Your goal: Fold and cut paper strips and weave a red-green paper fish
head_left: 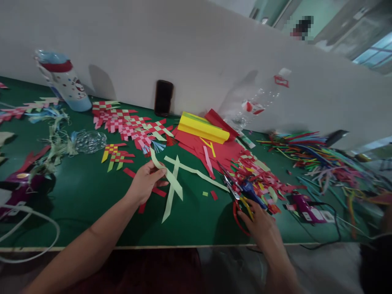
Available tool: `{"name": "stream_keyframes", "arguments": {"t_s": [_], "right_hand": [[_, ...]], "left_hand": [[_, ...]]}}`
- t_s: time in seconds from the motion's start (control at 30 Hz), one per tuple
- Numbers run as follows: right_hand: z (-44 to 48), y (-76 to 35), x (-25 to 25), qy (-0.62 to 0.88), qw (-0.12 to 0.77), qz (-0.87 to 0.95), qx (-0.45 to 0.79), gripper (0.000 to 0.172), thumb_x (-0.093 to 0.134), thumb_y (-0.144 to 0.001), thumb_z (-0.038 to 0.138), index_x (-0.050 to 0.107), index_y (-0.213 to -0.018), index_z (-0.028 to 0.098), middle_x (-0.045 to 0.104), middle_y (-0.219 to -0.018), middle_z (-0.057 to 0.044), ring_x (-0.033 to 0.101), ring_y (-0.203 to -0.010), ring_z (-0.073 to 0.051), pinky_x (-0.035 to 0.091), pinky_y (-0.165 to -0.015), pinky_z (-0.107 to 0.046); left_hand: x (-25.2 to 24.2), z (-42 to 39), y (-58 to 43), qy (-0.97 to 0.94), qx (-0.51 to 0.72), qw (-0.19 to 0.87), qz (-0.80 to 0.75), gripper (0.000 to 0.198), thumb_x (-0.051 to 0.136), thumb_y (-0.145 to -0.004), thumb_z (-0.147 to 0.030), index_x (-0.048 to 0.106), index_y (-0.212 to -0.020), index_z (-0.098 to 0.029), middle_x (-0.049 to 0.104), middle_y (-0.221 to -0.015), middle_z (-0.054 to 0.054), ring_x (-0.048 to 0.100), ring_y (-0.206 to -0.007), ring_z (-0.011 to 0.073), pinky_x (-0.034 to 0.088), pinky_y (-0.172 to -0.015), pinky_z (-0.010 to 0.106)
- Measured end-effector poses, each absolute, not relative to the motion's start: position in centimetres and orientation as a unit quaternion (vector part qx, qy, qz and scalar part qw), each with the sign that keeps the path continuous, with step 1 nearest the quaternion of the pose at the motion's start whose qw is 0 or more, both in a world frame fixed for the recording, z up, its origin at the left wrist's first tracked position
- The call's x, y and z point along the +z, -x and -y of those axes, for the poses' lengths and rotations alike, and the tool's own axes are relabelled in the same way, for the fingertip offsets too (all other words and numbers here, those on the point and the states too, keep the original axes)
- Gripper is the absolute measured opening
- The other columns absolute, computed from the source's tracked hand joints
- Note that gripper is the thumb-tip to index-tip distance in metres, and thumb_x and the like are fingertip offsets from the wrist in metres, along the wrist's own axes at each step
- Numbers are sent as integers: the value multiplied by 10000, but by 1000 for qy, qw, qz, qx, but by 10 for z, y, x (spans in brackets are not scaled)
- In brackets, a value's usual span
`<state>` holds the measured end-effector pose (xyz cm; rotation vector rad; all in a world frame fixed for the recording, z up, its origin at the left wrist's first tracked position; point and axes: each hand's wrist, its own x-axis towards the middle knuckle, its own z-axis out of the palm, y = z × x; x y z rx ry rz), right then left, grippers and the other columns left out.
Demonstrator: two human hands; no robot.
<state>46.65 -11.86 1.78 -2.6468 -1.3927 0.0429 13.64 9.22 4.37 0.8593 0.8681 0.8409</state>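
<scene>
One pale partition (137,49) backs one green table (196,228), two bottles (81,100) and one phone (163,98) standing between. The right hand (260,222) curls its fingers round one pair of scissors (237,197), blades perhaps parted. The left hand (145,181) pinches one pale-green strip (169,175) above two crossed strips (186,168).

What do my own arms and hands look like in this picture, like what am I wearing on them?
Your bare left hand and bare right hand show no gloves. The slim left forearm and right forearm show no sleeves, watch or bracelet. Any small rings are hard to tell.
</scene>
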Motion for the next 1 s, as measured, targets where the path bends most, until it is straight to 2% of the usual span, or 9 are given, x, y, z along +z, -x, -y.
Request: {"name": "stream_keyframes", "arguments": {"t_s": [0.13, 0.27, 0.33, 0.43, 0.53, 0.63, 0.77, 1.0], "right_hand": [[118, -479, 18, 878, 124, 457, 68, 544, 553, -746, 569, 587, -1159, 216, 664, -864, -67, 657, -786, -260, 492, -635, -351], [119, -472, 38, 884, 152, 432, 96, 566, 599, -678, 569, 601, -1135, 234, 669, -905, -67, 656, -678, -239, 489, -561, -339], [120, -461, 50, 873, 223, 404, 157, 646, 618, -664, 572, 570, -1207, 226, 669, -950, -77, 668, -688, -225, 520, -583, -329], [118, -436, 60, 825, 341, 375, 250, 806, 660, -660, 554, 452, -1361, 214, 678, -1015, -90, 680, -872, -240, 556, -704, -309], [110, -400, 61, 799, 363, 378, 295, 741, 661, -688, 532, 493, -1338, 218, 688, -1001, -80, 665, -887, -234, 552, -730, -294], [96, -360, 63, 778, 309, 423, 346, 766, 688, -668, 481, 492, -1358, 212, 684, -1021, -72, 652, -842, -222, 543, -746, -309], [77, -322, 74, 759, 213, 482, 383, 686, 651, -704, 376, 501, -1358, 232, 660, -973, -23, 591, -764, -178, 511, -743, -300], [65, -303, 82, 741, 189, 470, 442, 679, 637, -700, 344, 508, -1359, 246, 532, -720, 46, 457, -635, -144, 433, -623, -263]], "left_hand": [[45, -92, -137, -370, 390, 749, -387, 350, 774, -693, -384, 553, -872, -180, 661, -846, 18, 656, -778, 158, 572, -569, 238], [46, -93, -137, -382, 395, 740, -388, 328, 762, -704, -364, 569, -895, -181, 658, -846, 19, 671, -785, 173, 563, -561, 246], [45, -93, -136, -388, 401, 734, -388, 334, 769, -694, -357, 576, -902, -180, 665, -866, 24, 675, -801, 180, 557, -574, 248], [45, -93, -136, -388, 414, 725, -390, 364, 787, -671, -367, 575, -897, -176, 674, -876, 31, 674, -825, 191, 551, -603, 257], [46, -93, -136, -393, 430, 710, -396, 378, 790, -668, -374, 577, -905, -171, 679, -881, 38, 668, -859, 198, 548, -625, 256], [48, -94, -135, -404, 445, 694, -397, 353, 774, -696, -374, 579, -912, -176, 682, -884, 31, 668, -854, 186, 546, -632, 247], [49, -94, -135, -409, 468, 684, -382, 313, 756, -729, -366, 575, -909, -185, 681, -874, 15, 685, -815, 172, 548, -638, 246], [49, -92, -137, -395, 481, 688, -373, 312, 763, -721, -341, 579, -915, -178, 691, -856, 23, 694, -791, 178, 556, -649, 264]]}}
